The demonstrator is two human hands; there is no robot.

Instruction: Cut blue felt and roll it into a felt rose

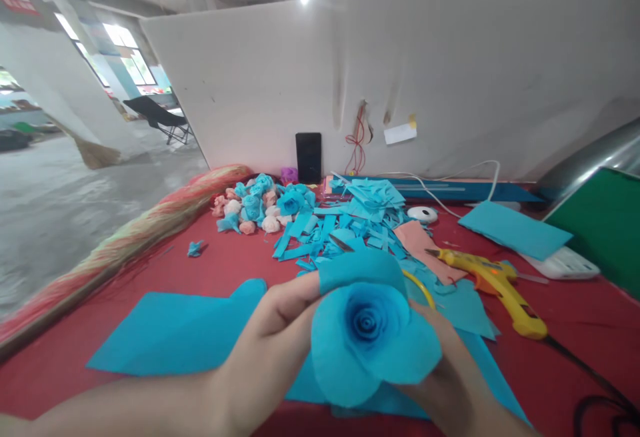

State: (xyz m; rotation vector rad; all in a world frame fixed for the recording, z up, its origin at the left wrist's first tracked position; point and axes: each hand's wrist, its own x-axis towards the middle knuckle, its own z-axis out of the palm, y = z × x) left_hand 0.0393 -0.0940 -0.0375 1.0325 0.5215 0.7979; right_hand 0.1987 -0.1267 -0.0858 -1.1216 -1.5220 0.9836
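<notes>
A blue paper rose (367, 322) with a tightly rolled centre and spread outer petals faces me, close to the camera. My left hand (277, 327) is closed at its left side, thumb and fingers against a curved blue petal (363, 270) at the far edge. Whether that petal is joined to the flower, I cannot tell. Behind the right side of the rose, my right hand (453, 373) is closed around its base; most of its fingers are hidden. Just beyond the flower, a yellow loop (420, 288) and a pointed blade (341, 243) look like scissors, partly covered.
A yellow hot glue gun (493, 283) lies at right, its cord trailing. Cut blue paper pieces (345, 223) and a pile of paper flowers (260, 203) are farther back. Blue sheets (170, 330) lie on the red tabletop (165, 270). A phone (309, 157) leans against the white partition (260, 83).
</notes>
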